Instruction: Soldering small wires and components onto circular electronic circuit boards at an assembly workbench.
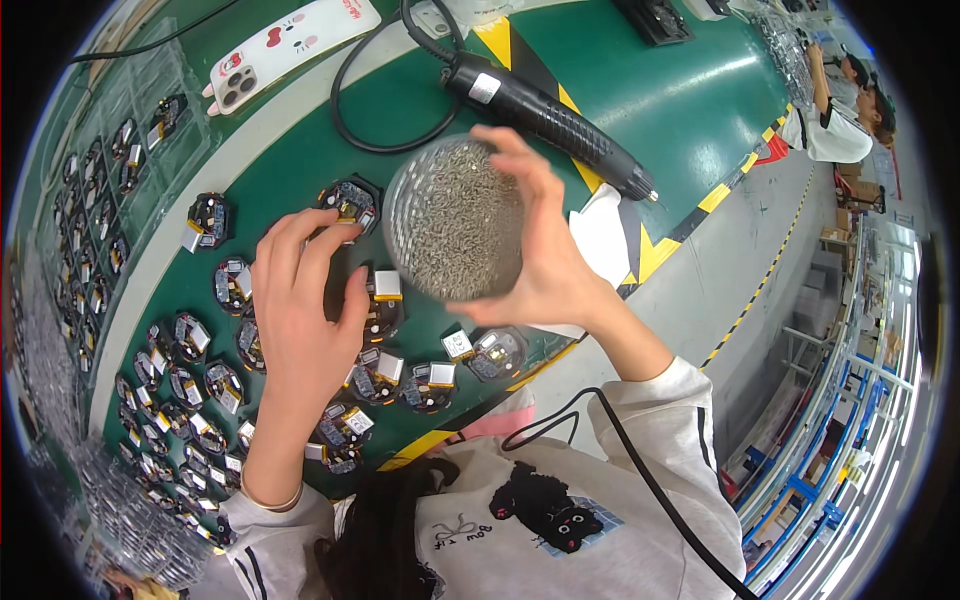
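Head | my right hand (552,262) grips the dish of metal bits (455,220) | my left hand (305,295) touches the circuit unit (368,194) just left of the dish, pinch unclear | seemingly tending that unit; next calls for a level dish

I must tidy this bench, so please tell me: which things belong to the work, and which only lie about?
Work:
- clear tub of small metal pieces, in right hand
- round circuit assembly, at left hand
- probably black power screwdriver

Lying about, apparently:
- white-cased phone
- white sheet
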`<state>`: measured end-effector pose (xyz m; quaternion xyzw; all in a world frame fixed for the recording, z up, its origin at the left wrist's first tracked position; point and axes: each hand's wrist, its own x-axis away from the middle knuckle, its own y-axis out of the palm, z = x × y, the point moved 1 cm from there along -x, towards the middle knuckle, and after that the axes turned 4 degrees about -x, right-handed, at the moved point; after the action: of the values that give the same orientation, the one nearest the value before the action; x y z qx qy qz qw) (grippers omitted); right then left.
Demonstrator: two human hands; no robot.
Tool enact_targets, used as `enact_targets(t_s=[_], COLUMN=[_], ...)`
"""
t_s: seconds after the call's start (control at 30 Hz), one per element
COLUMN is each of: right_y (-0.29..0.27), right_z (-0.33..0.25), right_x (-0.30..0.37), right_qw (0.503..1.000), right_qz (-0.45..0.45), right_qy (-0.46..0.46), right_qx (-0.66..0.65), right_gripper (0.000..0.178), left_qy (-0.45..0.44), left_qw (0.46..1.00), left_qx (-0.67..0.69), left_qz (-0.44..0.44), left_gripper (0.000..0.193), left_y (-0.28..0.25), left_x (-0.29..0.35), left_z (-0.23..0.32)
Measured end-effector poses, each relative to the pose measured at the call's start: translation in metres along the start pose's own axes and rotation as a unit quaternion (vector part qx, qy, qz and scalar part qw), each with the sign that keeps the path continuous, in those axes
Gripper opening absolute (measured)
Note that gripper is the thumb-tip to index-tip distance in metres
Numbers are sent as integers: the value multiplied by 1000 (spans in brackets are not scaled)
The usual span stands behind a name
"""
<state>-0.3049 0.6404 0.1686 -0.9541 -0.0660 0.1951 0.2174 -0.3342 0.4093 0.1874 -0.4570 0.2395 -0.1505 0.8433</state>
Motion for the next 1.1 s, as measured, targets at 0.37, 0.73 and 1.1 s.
enact_targets(t_s=[0.37,0.73,1.1], right_y=[-3,0,-87], right_z=[-1,-15,7], right_x=[2,0,-38], right_qw=[1000,992,940], right_qz=[-4,17,-84], right_qy=[8,55,128], right_qx=[5,108,305], right_gripper=[118,109,47], left_qy=[-30,-24,6], left_qw=[999,999,995], left_qx=[-11,-32,-21], left_qz=[17,19,-95], left_gripper=[43,49,36], left_y=[2,-7,-26], left_x=[1,2,23], left_z=[-4,1,31])
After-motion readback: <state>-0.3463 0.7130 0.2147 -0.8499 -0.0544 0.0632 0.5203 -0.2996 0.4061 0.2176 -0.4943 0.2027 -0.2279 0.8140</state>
